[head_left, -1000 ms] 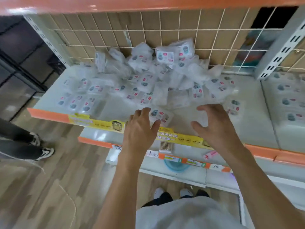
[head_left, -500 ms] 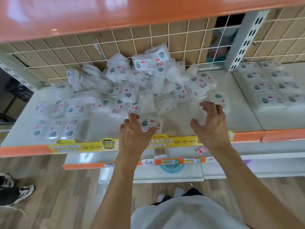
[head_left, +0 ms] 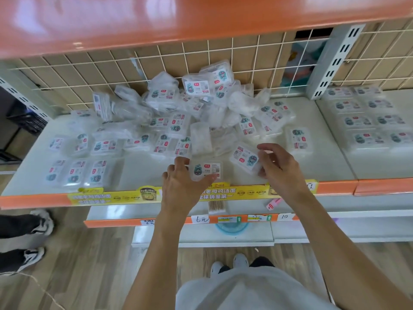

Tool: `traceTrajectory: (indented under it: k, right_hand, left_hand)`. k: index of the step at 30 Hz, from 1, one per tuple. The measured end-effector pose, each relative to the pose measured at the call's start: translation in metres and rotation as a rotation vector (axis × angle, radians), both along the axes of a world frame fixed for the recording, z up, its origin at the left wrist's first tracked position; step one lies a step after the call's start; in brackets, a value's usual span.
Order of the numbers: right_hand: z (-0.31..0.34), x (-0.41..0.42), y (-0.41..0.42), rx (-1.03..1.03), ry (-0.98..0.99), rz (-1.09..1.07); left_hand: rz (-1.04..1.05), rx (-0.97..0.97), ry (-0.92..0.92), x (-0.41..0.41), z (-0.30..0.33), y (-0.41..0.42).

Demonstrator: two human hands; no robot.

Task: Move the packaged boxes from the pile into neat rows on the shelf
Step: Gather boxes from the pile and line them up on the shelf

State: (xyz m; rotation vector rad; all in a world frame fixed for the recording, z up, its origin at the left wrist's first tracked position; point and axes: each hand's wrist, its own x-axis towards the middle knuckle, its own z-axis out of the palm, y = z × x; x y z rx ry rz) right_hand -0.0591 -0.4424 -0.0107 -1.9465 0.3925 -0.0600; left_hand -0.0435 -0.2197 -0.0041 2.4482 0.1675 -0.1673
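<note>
Two hands, two boxes at the shelf's front edge

Both hands work near the front edge of the shelf [head_left: 324, 139]. The left hand [head_left: 181, 186] grips one packaged box [head_left: 206, 170] lying flat there, thumb along its near side. The right hand [head_left: 279, 166] pinches a second box [head_left: 244, 158], tilted, just beside the first. Behind them the pile [head_left: 190, 108] is heaped against the wire grid at the back edge. Neat rows [head_left: 76, 173] sit toward the front left corner.
</note>
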Motion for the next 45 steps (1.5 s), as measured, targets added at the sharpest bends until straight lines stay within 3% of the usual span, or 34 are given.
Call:
traceTrajectory:
  k: [9, 14, 18, 22, 28, 32, 37, 45]
  right_hand:
    - [0.021, 0.010, -0.010, 0.087, 0.262, 0.211]
    - [0.035, 0.014, -0.013, 0.167, 0.285, 0.287]
    - [0.035, 0.013, -0.007, -0.071, 0.284, 0.318]
    - [0.028, 0.017, -0.006, -0.098, 0.233, 0.171]
    - [0.022, 0.016, -0.011, 0.309, 0.214, 0.008]
    - [0.019, 0.014, -0.014, 0.234, 0.202, 0.034]
    - [0.018, 0.010, -0.016, 0.321, 0.184, -0.016]
    - [0.023, -0.006, -0.018, 0.381, 0.082, -0.112]
  left_hand:
    - [0.040, -0.164, 0.104, 0.005, 0.003, 0.006]
    - [0.067, -0.312, 0.147, 0.014, 0.004, 0.013]
    - [0.058, -0.354, 0.156, 0.017, 0.011, 0.015]
    - [0.056, -0.433, 0.169, 0.018, 0.016, 0.016]
    - [0.034, -0.528, 0.205, 0.017, 0.018, 0.018]
    - [0.037, -0.576, 0.220, 0.017, 0.016, 0.022]
    - [0.042, -0.699, 0.296, 0.016, 0.015, 0.025]
    - [-0.096, -0.611, 0.276, 0.013, 0.013, 0.021]
